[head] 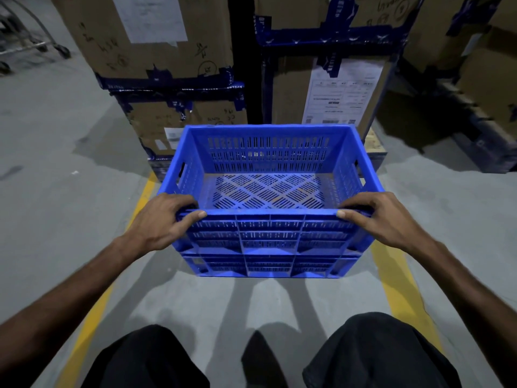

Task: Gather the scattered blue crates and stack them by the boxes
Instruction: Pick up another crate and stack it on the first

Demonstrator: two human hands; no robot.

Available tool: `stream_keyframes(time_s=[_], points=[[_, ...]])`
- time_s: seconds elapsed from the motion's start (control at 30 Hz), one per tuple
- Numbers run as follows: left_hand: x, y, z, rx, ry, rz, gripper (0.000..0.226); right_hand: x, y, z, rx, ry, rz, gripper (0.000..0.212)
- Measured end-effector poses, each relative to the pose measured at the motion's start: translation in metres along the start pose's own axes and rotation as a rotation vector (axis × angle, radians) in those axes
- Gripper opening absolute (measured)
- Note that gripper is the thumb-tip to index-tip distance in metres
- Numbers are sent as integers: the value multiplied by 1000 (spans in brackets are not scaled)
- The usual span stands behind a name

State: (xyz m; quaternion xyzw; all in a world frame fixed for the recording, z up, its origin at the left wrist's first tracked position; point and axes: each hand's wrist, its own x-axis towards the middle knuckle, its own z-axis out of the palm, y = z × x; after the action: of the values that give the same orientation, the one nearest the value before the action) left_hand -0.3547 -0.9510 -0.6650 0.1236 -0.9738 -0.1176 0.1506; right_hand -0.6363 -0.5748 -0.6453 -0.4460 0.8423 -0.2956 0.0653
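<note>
left hand [165,219] curled over the near rim of the blue crate [268,197], right hand [383,219] gripping the same rim further right. crate sitting on what looks like a second blue crate, between yellow floor lines [142,197], just near of the taped cardboard boxes [173,65]. probably seating this one on the stack; next, squaring the rims, then letting go.

Bare forearms; black trousers [372,357], possibly shorts, cover both knees.
</note>
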Motion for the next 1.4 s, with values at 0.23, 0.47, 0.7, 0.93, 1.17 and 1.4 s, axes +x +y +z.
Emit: stream_keyframes(time_s=[0.23,0.47,0.7,0.93,1.17,1.4], points=[[42,-23,-7,47,-168,-300,94,55,15,-8,-323,120,99,76],[64,-37,-2,164,-289,-331,126,85,30,3,-521,-104,204,114],[62,-37,2,140,-256,-314,136,87,38,9,-559,-118,236,122],[63,-40,10,64,-202,-341,121,91,44,15,-568,-81,237,126],[62,-37,10,50,-201,-356,121,88,46,15,-517,-58,225,123],[60,-25,-4,56,-254,-368,129,88,38,10,-530,-108,244,118]])
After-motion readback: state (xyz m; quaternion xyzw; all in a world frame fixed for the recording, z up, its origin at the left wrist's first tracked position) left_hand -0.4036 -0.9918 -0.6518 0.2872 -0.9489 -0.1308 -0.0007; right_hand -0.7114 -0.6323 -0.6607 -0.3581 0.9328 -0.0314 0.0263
